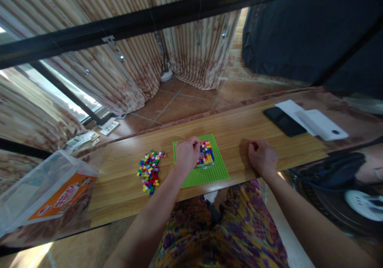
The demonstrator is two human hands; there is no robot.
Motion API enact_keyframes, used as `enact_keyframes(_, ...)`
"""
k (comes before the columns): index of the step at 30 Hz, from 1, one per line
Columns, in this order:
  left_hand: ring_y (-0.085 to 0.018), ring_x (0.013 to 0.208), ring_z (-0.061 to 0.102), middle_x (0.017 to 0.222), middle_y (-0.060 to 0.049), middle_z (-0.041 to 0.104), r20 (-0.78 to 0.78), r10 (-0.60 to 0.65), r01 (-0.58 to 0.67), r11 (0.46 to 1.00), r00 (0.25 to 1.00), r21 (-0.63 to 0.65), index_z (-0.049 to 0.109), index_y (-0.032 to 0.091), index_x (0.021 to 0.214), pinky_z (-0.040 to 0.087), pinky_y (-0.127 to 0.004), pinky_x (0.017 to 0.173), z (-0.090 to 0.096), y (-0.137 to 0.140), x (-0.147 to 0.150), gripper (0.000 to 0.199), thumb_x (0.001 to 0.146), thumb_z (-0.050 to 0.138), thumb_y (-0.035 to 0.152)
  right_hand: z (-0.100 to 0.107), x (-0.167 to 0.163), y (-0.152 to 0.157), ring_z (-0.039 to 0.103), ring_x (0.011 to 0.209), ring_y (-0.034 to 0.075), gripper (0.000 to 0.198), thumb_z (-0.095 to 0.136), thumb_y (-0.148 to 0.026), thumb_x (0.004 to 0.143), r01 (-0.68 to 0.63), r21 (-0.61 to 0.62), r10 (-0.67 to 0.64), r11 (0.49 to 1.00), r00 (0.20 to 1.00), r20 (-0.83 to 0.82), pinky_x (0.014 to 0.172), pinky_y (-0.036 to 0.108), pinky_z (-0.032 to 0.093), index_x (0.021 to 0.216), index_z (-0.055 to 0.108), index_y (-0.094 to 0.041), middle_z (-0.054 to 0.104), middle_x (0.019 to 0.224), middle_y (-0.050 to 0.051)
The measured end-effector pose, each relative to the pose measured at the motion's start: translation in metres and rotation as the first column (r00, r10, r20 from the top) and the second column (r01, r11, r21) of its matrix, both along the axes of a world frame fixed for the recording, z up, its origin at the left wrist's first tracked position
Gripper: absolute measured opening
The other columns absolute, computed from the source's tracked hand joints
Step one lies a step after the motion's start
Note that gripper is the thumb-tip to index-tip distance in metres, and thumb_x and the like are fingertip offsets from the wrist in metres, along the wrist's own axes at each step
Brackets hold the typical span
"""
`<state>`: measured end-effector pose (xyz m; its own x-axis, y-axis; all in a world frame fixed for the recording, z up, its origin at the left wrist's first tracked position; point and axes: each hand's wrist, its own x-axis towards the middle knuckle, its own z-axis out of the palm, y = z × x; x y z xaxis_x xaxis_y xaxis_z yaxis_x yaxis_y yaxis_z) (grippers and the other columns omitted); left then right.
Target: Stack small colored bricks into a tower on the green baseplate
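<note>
My left hand (pixel 188 152) is over a green studded baseplate (pixel 221 169), its thumb and forefinger pinched together at the upper left of a multicoloured block of small toy bricks (pixel 206 153). Whatever lies between the fingertips is too small to make out. The brick block sits near the middle of the baseplate, and my hand hides its left side. To the right of the plate, my right hand (pixel 262 156) rests on the wooden tabletop in a loose fist, with nothing seen in it. A heap of loose coloured bricks (pixel 149 170) lies left of the baseplate.
A clear plastic bin (pixel 44 196) with an orange label stands at the table's left end. Toward the right end lie a black phone-like slab (pixel 284 121) and a white box (pixel 324 125). A dark metal bar (pixel 179 14) crosses in front of the curtains.
</note>
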<state>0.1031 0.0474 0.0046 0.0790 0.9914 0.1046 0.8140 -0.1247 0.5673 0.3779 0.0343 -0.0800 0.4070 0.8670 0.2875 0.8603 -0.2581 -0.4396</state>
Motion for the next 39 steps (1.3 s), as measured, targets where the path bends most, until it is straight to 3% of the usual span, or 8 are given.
enact_keyframes(8,-0.017,0.073,0.067,0.08,-0.004,0.077,0.051,0.019,-0.015,0.997,0.998,-0.081,0.077,0.02,0.089,0.044,-0.027,0.07,0.005,0.002,0.0,0.021,0.094,0.057,0.021,-0.002,0.0,0.0,0.058,0.079,0.022,0.034,0.046,-0.035,0.093,0.004,0.008,-0.004,1.0,1.0,0.006,0.066,0.033,0.035,0.098,0.074,-0.017,0.072,0.099,0.013)
enact_keyframes(18,-0.018,0.078,0.069,0.084,-0.005,0.078,0.025,0.018,-0.014,0.987,1.0,-0.159,0.078,0.02,0.09,0.05,-0.029,0.079,0.014,0.009,0.001,0.018,0.09,0.061,0.016,-0.003,0.002,0.001,0.058,0.081,0.023,0.034,0.046,-0.035,0.092,-0.003,0.019,0.003,1.0,1.0,0.007,0.069,0.033,0.038,0.097,0.075,-0.017,0.072,0.097,0.013)
enact_keyframes(27,-0.02,0.078,0.07,0.081,-0.004,0.077,-0.008,0.041,-0.041,0.996,0.999,-0.084,0.076,0.023,0.082,0.052,-0.032,0.078,0.011,0.008,0.003,0.016,0.089,0.063,0.016,-0.001,0.001,0.0,0.059,0.082,0.023,0.035,0.046,-0.034,0.092,0.002,0.009,-0.002,1.0,1.0,-0.002,0.068,0.033,0.037,0.099,0.075,-0.017,0.072,0.099,0.013)
enact_keyframes(39,-0.016,0.082,0.071,0.089,-0.003,0.079,0.216,0.002,-0.012,0.999,0.976,0.042,0.074,0.02,0.092,0.054,-0.028,0.083,-0.008,-0.013,-0.016,0.017,0.091,0.058,0.015,0.001,0.0,0.0,0.059,0.082,0.023,0.034,0.047,-0.034,0.093,0.008,-0.028,-0.008,1.0,1.0,-0.01,0.069,0.033,0.037,0.1,0.075,-0.016,0.072,0.1,0.014)
